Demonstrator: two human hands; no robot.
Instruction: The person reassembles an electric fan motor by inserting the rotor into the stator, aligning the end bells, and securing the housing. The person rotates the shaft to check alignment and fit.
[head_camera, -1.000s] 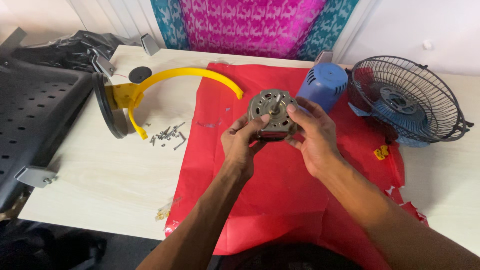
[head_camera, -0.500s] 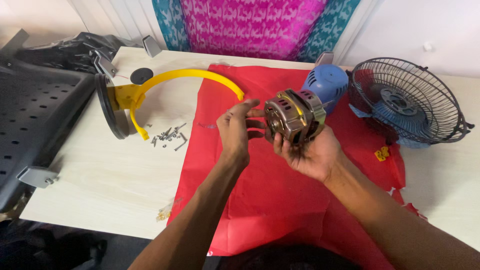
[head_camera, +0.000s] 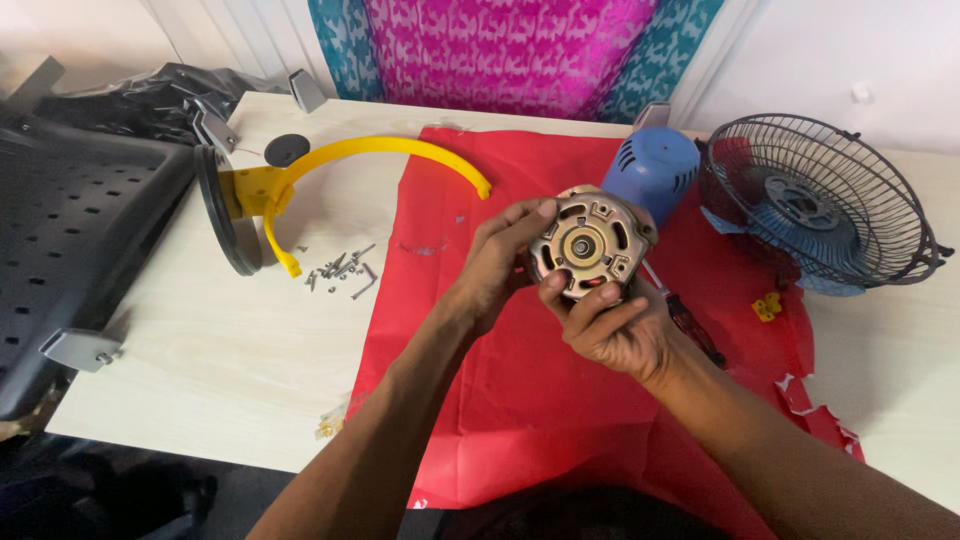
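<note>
Both of my hands hold a round metal fan motor (head_camera: 590, 243) up above the red cloth (head_camera: 520, 390), its flat end with the centre bearing facing me. My left hand (head_camera: 495, 265) grips the motor's left side, fingers curled over the top edge. From below and the right, my right hand (head_camera: 610, 325) cups it, with the thumb resting on the motor's lower face. A blue plastic motor cover (head_camera: 652, 170) lies just behind the motor. A screwdriver (head_camera: 690, 322) with a dark handle lies on the cloth beside my right wrist.
A wire fan guard with blue blades (head_camera: 815, 205) rests at the right. A yellow curved bracket on a black base (head_camera: 290, 190) stands at the left, with several loose screws (head_camera: 340, 270) near it. A dark perforated chair (head_camera: 70, 220) sits at the table's left edge. A small yellow part (head_camera: 767, 306) lies on the cloth.
The motor was turned in my hands from its side to face-on toward me. My left hand closed back onto its left edge, and my right hand shifted underneath.
</note>
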